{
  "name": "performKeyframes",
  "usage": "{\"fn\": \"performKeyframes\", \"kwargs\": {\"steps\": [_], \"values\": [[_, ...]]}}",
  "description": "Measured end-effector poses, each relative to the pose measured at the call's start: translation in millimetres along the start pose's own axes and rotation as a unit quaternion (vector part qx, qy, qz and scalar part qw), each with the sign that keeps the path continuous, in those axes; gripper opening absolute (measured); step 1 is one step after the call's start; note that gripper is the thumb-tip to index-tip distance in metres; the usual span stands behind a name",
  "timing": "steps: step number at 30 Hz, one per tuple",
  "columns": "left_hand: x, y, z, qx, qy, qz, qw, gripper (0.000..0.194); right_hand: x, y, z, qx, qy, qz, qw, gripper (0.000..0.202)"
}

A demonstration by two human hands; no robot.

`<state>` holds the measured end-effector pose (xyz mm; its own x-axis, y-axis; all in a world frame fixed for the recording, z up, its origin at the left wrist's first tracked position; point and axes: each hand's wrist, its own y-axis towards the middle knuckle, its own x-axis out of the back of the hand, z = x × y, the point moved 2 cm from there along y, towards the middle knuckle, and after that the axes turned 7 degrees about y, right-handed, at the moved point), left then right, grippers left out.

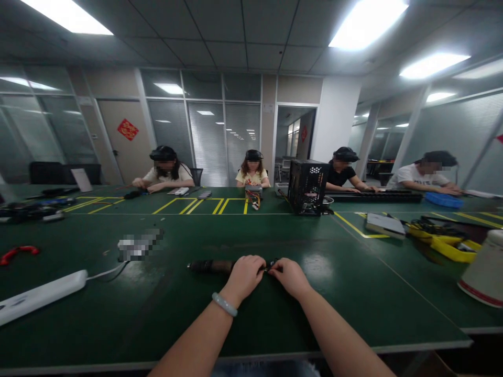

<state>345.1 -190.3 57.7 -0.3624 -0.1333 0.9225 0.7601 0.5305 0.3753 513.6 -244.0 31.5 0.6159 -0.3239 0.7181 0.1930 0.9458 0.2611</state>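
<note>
On the green table lies a dark, long cylindrical tool (212, 266) that looks like an electric screwdriver, its narrow tip pointing left. My left hand (245, 273), with a pale bangle (225, 304) at the wrist, rests over the tool's right part, fingers closed and thumb against its end. My right hand (290, 275) is pinched at a small dark piece (271, 263) beside that end. The fingertips of both hands nearly meet. What exactly each pinch holds is partly hidden by the fingers.
A white power strip (43, 297) lies left, a red handle-like piece (19, 252) beyond it. A black computer case (307, 187) stands across the table (157, 324). To the right are a metal box (385, 225), a yellow tray (454, 248) and a white container (485, 269). Several people sit opposite.
</note>
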Motion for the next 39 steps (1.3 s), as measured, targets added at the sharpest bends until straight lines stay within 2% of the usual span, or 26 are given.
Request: {"fn": "performKeyframes", "kwargs": {"steps": [7, 15, 21, 29, 39], "values": [[6.7, -0.8, 1.8, -0.009, -0.013, 0.014, 1.0, 0.014, 2.0, -1.0, 1.4, -0.001, 0.004, 0.008, 1.0, 0.011], [1.5, -0.1, 4.7, 0.003, -0.035, 0.021, 0.999, 0.013, 2.0, 1.8, 2.1, -0.004, 0.012, 0.024, 1.0, 0.011], [4.6, -1.0, 5.0, 0.0, -0.041, 0.014, 0.999, 0.013, 2.4, 3.0, 3.2, -0.008, 0.006, 0.037, 0.999, 0.011], [4.9, 0.9, 4.9, -0.002, -0.043, 0.014, 0.999, 0.011, -0.5, 4.1, -2.5, 0.006, 0.008, 0.021, 1.0, 0.01], [3.4, 0.9, 4.1, 0.015, -0.039, 0.024, 0.999, 0.011, 2.9, 2.8, 3.0, 0.014, 0.004, 0.029, 0.999, 0.011]]}}
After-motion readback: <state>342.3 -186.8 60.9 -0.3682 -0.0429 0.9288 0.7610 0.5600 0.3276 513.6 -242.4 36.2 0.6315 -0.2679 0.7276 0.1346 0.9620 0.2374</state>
